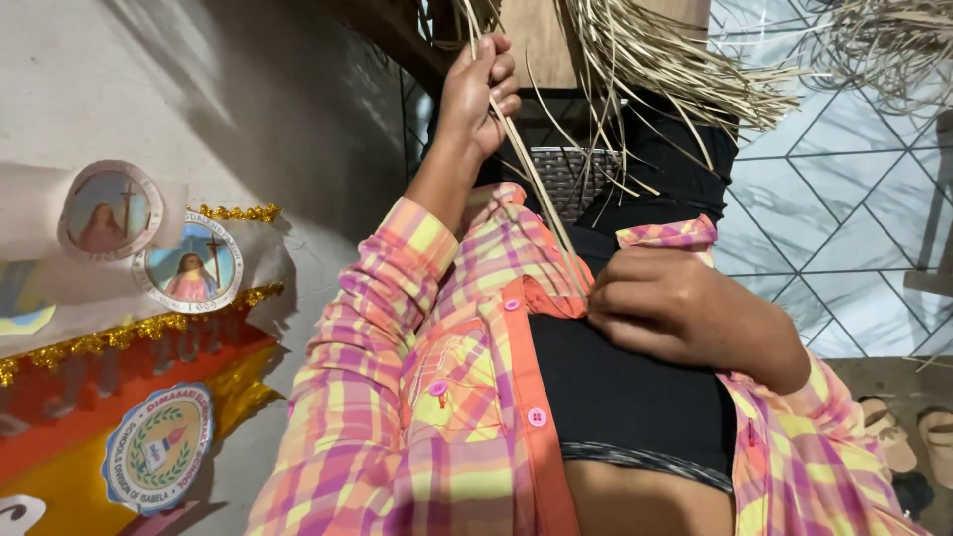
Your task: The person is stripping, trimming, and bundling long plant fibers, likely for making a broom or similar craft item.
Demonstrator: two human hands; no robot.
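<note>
A banner point(119, 397) with round badges and gold tinsel trim point(129, 333) hangs on the left wall point(248, 109). A pale tiled floor point(844, 199) with dark diagonal lines lies to the right. Two sandals point(913, 437) sit at the near right. A wooden board point(541, 40) stands at the far centre.

I wear an open, long-sleeved plaid shirt point(417, 397) in pink, yellow, orange and purple checks. Its front placket is solid orange and carries round pink buttons point(536, 417); one chest pocket has a matching button. Under it I wear a black top point(625, 397) with a grey speckled hem band. Both sleeves reach my wrists.
</note>
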